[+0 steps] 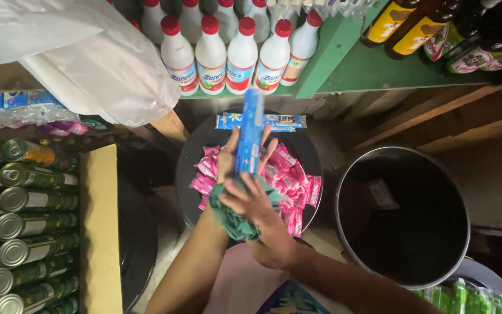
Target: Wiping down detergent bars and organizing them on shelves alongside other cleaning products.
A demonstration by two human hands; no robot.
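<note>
Wiping underway: left hand point(228, 156) grips blue packet point(250, 132) upright, right hand point(258, 204) fingers clutch green cloth point(235, 220); pink sachets point(289, 180) wait below.

head-worn camera, looking steeply down, close over the hands, facing a stocked shelf point(344, 75)

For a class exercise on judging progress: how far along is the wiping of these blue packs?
Looks done: one blue pack lies flat on the dark round tray. In hand: the left hand holds a second blue pack upright while the right hand presses a green cloth to its lower end. Left, perhaps: the pink sachets heaped on the tray.
</note>
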